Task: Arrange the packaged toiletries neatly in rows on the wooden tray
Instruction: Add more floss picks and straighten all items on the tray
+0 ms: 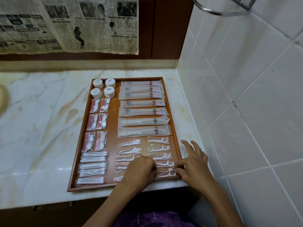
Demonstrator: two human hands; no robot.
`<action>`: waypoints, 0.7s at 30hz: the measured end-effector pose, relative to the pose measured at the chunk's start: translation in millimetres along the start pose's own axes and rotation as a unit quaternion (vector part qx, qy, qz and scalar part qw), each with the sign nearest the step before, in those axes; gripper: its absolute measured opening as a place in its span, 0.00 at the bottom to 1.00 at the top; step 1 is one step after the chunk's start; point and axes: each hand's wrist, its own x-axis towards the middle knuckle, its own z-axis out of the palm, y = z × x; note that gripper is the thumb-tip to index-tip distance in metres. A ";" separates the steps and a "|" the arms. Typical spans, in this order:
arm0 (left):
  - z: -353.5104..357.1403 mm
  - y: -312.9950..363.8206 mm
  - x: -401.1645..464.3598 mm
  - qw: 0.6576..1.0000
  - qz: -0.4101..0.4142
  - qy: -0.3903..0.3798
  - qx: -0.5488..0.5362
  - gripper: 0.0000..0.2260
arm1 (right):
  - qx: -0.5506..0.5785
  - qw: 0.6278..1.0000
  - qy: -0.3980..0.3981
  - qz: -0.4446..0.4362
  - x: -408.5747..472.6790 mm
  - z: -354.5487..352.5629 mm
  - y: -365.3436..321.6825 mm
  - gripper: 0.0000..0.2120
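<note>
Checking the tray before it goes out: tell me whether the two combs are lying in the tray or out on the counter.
In. Both packaged combs lie flat inside the wooden tray, below the toothbrush packs.

1. The tray [170,108] is a warm reddish-brown wood.
2. Counter [41,120] is creamy white marble with tan veins.
3. Long packets [142,112] at 1 o'clock on the tray are frosted white with a small black emblem, some showing a bit of red.
4. Round packs [105,89] at 11 o'clock are white.
5. Small packets [98,122] at 9 o'clock are clear, red and white inside.
6. Wall tiles [246,95] are white with grey grout.
7. Newspaper [65,25] at 12 o'clock is black-and-white print.
</note>
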 end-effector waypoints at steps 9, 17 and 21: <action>-6.9 -4.6 -3.6 0.998 -0.011 0.057 -0.030 0.11 | 0.047 0.998 0.037 -0.001 2.7 -4.0 -6.2 0.07; -7.3 -4.2 -4.6 0.999 -0.014 0.034 -0.010 0.12 | 0.024 0.999 0.021 0.006 4.2 4.3 -5.9 0.08; -6.4 -6.5 -5.3 0.999 -0.011 0.039 -0.024 0.12 | 0.035 0.999 0.034 0.006 5.0 5.6 -6.3 0.07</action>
